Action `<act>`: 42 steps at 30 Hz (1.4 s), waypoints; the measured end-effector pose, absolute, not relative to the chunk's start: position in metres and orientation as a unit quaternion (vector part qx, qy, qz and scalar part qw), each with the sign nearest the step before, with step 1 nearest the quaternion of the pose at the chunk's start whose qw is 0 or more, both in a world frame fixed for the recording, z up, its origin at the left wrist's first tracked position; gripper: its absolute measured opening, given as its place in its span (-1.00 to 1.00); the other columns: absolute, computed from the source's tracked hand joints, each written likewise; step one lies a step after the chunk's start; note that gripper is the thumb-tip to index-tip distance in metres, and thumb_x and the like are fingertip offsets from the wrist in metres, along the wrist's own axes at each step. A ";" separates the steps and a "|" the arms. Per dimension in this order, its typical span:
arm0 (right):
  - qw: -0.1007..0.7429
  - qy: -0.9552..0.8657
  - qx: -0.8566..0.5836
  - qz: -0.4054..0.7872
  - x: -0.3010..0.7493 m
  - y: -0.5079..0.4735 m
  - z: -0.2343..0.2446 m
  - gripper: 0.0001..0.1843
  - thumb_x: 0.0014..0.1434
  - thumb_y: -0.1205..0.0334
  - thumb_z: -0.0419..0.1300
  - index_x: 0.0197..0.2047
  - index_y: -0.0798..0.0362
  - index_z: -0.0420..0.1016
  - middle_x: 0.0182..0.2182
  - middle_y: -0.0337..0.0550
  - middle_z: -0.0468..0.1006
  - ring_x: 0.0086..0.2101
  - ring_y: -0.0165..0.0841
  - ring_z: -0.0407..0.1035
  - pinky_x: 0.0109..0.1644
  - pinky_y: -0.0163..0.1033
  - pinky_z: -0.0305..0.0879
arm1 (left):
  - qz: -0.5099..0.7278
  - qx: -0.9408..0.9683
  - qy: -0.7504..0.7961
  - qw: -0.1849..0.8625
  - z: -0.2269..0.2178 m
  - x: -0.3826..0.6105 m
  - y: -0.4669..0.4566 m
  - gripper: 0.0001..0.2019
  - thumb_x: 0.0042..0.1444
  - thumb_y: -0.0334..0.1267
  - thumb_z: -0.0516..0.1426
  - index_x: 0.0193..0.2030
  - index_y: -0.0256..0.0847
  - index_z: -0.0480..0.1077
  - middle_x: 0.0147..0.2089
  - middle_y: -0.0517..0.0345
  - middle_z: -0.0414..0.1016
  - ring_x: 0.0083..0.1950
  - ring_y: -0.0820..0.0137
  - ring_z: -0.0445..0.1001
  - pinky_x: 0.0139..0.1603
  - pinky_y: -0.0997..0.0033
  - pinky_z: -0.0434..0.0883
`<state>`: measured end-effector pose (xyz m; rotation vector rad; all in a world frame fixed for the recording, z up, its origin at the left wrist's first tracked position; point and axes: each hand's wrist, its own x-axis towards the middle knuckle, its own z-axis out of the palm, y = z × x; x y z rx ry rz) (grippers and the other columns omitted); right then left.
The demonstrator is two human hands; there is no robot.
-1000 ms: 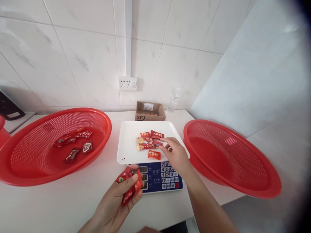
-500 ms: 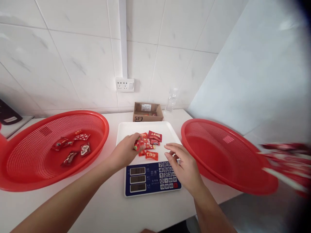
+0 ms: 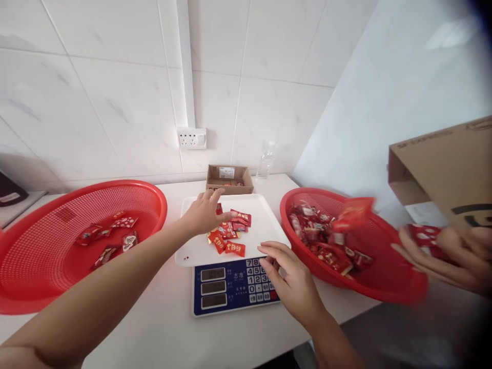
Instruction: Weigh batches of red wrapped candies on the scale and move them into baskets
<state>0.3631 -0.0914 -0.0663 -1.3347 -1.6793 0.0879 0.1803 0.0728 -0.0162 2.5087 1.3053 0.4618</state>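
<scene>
Small red snack packets lie in a loose pile on the white tray of a digital scale. My left hand is over the back left of the pile with its fingers spread, and part of a packet shows beneath it. I cannot see anything held in it. At the tray's front right corner, my right hand hovers by the keypad, fingers apart and holding nothing. The tray sits askew, its left front corner reaching past the scale's body. The display digits are too faint to read.
Left stands a red basket with several packets. Into the right red basket, a co-worker's hand tips packets from a cardboard box. Behind the scale are a small carton and a clear plastic bottle.
My left hand has let go of a packet and spread its fingers. The tray has shifted towards me. Many packets have dropped into the right basket, and the co-worker's box and hands have come into view.
</scene>
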 end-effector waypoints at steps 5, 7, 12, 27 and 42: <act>0.473 -0.687 -0.551 0.027 0.369 -0.097 -0.068 -0.80 0.25 0.25 0.11 -0.13 0.03 0.54 -0.17 0.00 0.58 -0.32 -0.34 0.51 -0.23 -0.24 0.52 | 0.145 0.919 0.351 0.105 -0.029 0.161 0.055 -0.71 0.22 -0.11 0.00 -0.01 -0.13 0.38 0.09 -0.03 0.33 0.17 0.13 0.23 0.16 0.07 0.24; 0.470 -0.687 -0.553 0.030 0.371 -0.098 -0.069 -0.80 0.25 0.25 0.11 -0.13 0.03 0.54 -0.18 -0.02 0.59 -0.32 -0.34 0.51 -0.22 -0.23 0.52 | 0.115 0.927 0.340 0.109 -0.033 0.151 0.046 -0.78 0.21 -0.14 0.01 -0.14 -0.10 0.44 -0.02 0.01 0.38 0.08 0.14 0.29 0.08 0.09 0.27; 0.463 -0.697 -0.544 0.050 0.366 -0.094 -0.071 -0.79 0.26 0.26 0.09 -0.14 0.03 0.53 -0.20 -0.03 0.60 -0.30 -0.34 0.52 -0.21 -0.24 0.51 | 0.102 0.912 0.374 0.131 -0.042 0.144 0.038 -0.74 0.20 -0.04 0.02 -0.22 -0.12 0.44 -0.11 0.01 0.40 -0.01 0.14 0.32 -0.01 0.09 0.32; 0.453 -0.687 -0.567 0.023 0.382 -0.110 -0.064 -0.80 0.26 0.24 0.09 -0.16 0.01 0.54 -0.23 -0.04 0.61 -0.23 -0.28 0.52 -0.19 -0.21 0.51 | 0.311 0.783 0.481 0.243 -0.036 0.109 -0.024 -0.61 0.20 0.08 -0.06 -0.42 -0.14 0.37 -0.26 0.06 0.51 -0.17 0.29 0.45 -0.15 0.37 0.38; 0.409 -0.735 -0.536 0.068 0.371 -0.118 -0.062 -0.80 0.28 0.31 0.06 -0.39 0.03 0.41 -0.50 -0.22 0.48 -0.46 -0.42 0.37 -0.37 -0.34 0.31 | 0.276 0.666 0.626 0.297 -0.096 0.055 -0.093 -0.51 0.09 0.24 -0.02 -0.58 -0.14 0.22 -0.58 0.22 0.28 -0.48 0.40 0.29 -0.50 0.48 0.22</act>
